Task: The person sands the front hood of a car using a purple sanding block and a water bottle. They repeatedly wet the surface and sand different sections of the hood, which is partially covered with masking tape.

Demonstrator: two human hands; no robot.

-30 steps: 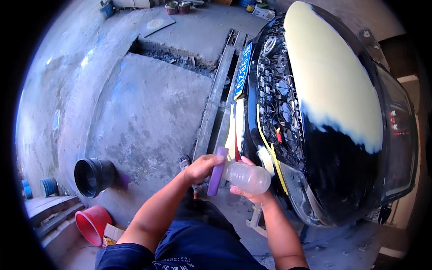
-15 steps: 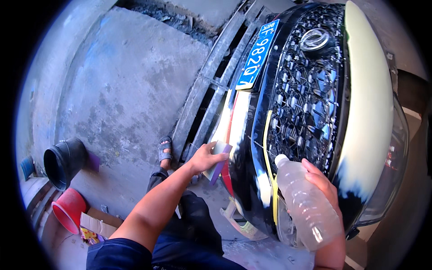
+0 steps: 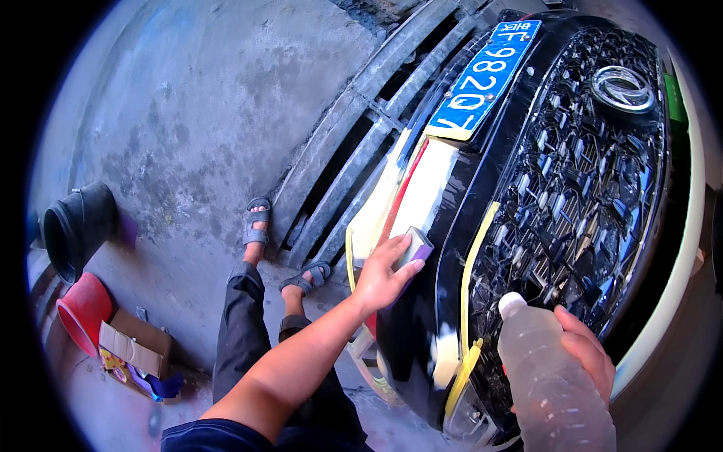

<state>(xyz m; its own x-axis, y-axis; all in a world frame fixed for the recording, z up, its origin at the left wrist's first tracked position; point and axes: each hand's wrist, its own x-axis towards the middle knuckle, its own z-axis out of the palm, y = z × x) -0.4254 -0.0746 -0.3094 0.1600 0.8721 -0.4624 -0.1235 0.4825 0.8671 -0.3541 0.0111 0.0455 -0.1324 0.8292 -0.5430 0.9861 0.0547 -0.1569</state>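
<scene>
My left hand is closed round a grey and purple sanding block, against or just above the front bumper of a car. The bumper there is black with cream-white patches and a red strip. In my right hand is a clear plastic bottle with a white cap, held tilted over the lower end of the grille; the liquid inside looks cloudy. Yellow masking tape runs along the bumper between my two hands.
A blue licence plate and a round emblem are on the car's front. Beside the car lies a metal floor grate. On the concrete to the left are a black bucket, a red bucket and a cardboard box.
My left hand has moved the sanding block right and slightly up, onto the white and black patch. The bottle has shifted right and down. The whole view has turned, bringing both feet into sight.
</scene>
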